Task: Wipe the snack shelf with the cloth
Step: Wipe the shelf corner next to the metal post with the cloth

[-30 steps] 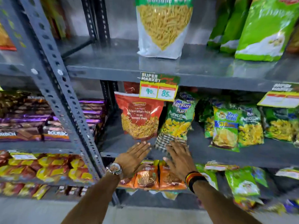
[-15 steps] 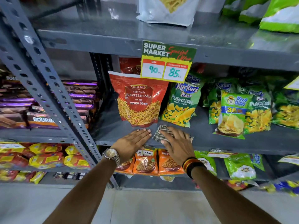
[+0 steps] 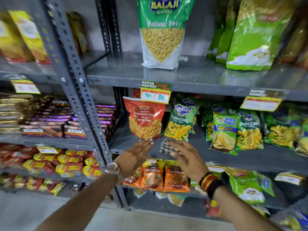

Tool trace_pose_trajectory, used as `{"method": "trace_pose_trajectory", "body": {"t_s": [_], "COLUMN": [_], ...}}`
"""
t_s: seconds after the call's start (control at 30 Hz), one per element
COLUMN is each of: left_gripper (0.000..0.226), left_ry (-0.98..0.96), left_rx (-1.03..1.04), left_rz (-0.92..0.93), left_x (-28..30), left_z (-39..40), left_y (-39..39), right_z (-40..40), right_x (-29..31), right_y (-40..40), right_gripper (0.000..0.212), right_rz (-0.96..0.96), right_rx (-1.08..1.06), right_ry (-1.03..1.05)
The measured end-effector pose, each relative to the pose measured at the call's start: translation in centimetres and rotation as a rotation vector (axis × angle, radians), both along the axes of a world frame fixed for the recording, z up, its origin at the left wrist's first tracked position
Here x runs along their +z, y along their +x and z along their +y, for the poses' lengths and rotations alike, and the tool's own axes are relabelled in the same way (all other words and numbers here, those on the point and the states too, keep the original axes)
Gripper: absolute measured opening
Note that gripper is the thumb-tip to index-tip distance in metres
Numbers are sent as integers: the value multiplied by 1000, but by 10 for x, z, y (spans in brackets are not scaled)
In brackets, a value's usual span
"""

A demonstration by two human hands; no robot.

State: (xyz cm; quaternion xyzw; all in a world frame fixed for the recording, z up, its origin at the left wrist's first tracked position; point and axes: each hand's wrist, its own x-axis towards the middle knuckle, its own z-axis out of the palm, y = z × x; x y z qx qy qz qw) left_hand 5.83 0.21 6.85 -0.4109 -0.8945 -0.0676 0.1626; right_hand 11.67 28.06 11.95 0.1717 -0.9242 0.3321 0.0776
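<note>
The grey metal snack shelf (image 3: 250, 158) carries upright snack bags. A checked cloth (image 3: 165, 147) lies bunched near the shelf's front edge, below the green Kurkure bag (image 3: 179, 122). My right hand (image 3: 188, 158) rests on the cloth with its fingers spread over it, pressing it to the shelf. My left hand (image 3: 135, 156) lies flat and holds nothing, and its fingertips touch the bottom edge of the red Navratan Mix bag (image 3: 145, 120). Part of the cloth is hidden under my right hand.
A price tag (image 3: 155, 92) hangs from the shelf above. Green chip bags (image 3: 223, 130) stand to the right. Orange packets (image 3: 152, 176) hang below the front edge. A slanted perforated upright (image 3: 80, 97) stands left, with biscuit packs (image 3: 50, 124) beyond it. A tall Balaji bag (image 3: 162, 32) stands on the upper shelf.
The view has tilted upward, showing more of the upper shelf. My left fingertips have reached the red bag's bottom edge. My right hand stays on the cloth.
</note>
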Motion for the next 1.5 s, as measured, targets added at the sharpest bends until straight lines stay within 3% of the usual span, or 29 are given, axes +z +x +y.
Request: {"method": "trace_pose_trajectory", "body": {"t_s": [0.27, 0.5, 0.67, 0.87, 1.03, 1.4, 1.5], "left_gripper": [54, 56, 57, 53, 47, 50, 51], "left_ry": [55, -90, -220, -321, -268, -246, -253], "left_rx": [187, 319, 342, 264, 175, 167, 166], "left_rz": [332, 626, 735, 880, 991, 1018, 1032], "left_x": [172, 331, 399, 416, 404, 402, 402], "left_z": [-61, -104, -136, -168, -175, -178, -178], "left_y": [28, -11, -56, -113, -134, -141, -143], "right_z": [-16, -61, -112, -178, -212, -243, -241], "right_x": [147, 235, 274, 294, 289, 284, 264], "right_y": [16, -31, -90, -174, -257, -395, -434], "right_gripper": [38, 37, 37, 37, 38, 29, 42], "right_rz": [319, 489, 517, 480, 416, 207, 38], "right_rx": [196, 218, 158, 53, -47, -257, -326], "right_ry": [-95, -103, 17, 122, 138, 262, 398]}}
